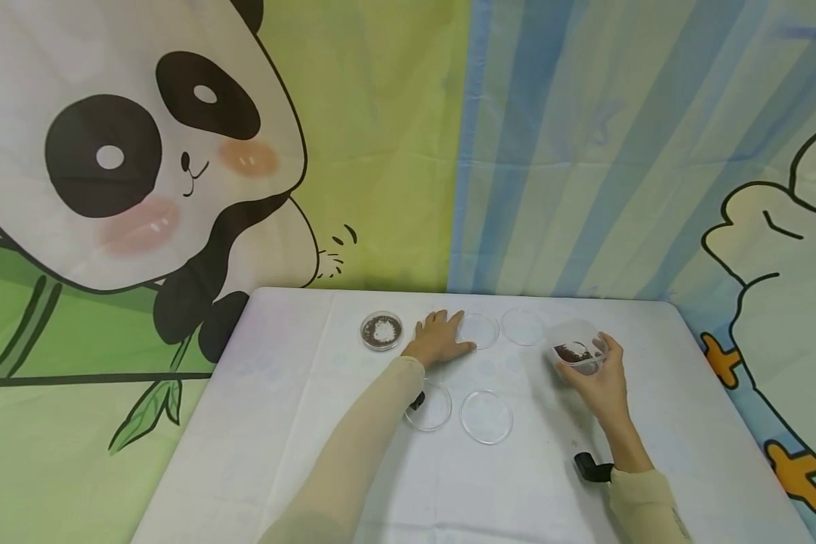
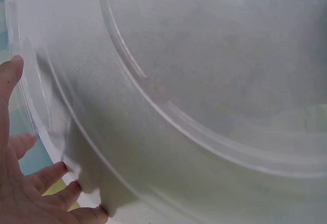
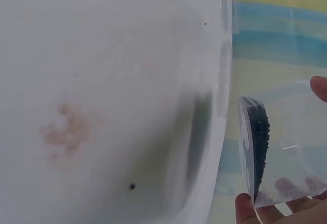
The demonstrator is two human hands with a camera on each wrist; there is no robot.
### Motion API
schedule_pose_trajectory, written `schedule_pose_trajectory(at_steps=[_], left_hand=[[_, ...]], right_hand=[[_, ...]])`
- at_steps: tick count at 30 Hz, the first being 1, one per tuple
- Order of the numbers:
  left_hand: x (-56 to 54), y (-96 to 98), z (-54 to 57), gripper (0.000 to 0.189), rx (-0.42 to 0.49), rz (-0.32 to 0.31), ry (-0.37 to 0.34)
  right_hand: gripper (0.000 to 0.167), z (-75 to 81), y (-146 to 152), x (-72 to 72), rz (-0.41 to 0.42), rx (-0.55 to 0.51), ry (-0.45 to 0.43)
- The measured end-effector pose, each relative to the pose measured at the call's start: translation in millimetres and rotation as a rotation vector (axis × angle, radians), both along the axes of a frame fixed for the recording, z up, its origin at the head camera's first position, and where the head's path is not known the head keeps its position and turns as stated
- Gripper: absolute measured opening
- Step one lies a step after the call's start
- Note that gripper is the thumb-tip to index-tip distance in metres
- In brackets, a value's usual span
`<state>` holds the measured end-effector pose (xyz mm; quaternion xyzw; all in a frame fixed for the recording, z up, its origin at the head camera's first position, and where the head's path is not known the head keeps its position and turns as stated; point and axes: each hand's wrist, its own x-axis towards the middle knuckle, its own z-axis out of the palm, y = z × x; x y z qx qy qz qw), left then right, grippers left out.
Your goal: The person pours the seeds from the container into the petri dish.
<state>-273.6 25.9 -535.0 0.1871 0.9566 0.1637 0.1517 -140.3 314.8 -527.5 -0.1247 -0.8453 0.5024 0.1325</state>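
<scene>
My left hand (image 1: 438, 340) lies on the table with fingers spread, its thumb and forefinger along the near side of a clear round dish (image 1: 481, 331). In the left wrist view the extended fingertips come down to the cloth. On the right, my right hand (image 1: 604, 378) grips a clear plastic container (image 3: 286, 152) by its sides, holding it tilted over the table. Dark grains (image 3: 260, 137) are banked against one wall of the container. Left of my left hand sits a round dish (image 1: 381, 331) with dark grains around a pale middle.
Another clear dish (image 1: 522, 327) stands at the back, between the hands. Nearer are two more clear dishes, one (image 1: 435, 412) beside the left forearm and one (image 1: 486, 417) to its right. A printed cloth (image 1: 381, 151) hangs behind the white table (image 1: 517, 491).
</scene>
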Motion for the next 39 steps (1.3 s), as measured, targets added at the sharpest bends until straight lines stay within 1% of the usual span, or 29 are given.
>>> schedule_pose_trajectory(at_steps=[3, 12, 15, 19, 25, 33, 39], left_hand=[[0.4, -0.7, 0.4, 0.081, 0.0, -0.001, 0.001], [1.9, -2.0, 2.7, 0.08, 0.002, -0.006, -0.002], [2.4, -2.1, 2.6, 0.08, 0.009, -0.007, -0.002], [2.1, -1.8, 1.8, 0.08, 0.008, -0.01, 0.002], [-0.1, -0.7, -0.2, 0.08, -0.008, -0.012, 0.01], [-1.3, -2.0, -2.4, 0.08, -0.02, -0.016, 0.023], [-0.8, -1.5, -2.5, 0.081, -0.026, -0.011, 0.028]], right_hand=[[0.102, -0.3, -4.4, -8.0, 0.016, 0.054, 0.019], [0.098, 1.7, -17.1, -29.7, 0.071, 0.148, 0.086], [0.097, 1.2, -19.7, -36.2, 0.091, 0.2, 0.107], [0.095, 1.7, -21.3, -43.7, 0.132, 0.294, 0.127], [0.093, 5.9, -23.0, -52.2, 0.189, 0.414, 0.127], [0.097, 13.7, -27.9, -61.0, 0.257, 0.555, 0.078], [0.097, 17.5, -30.2, -66.5, 0.291, 0.658, 0.118]])
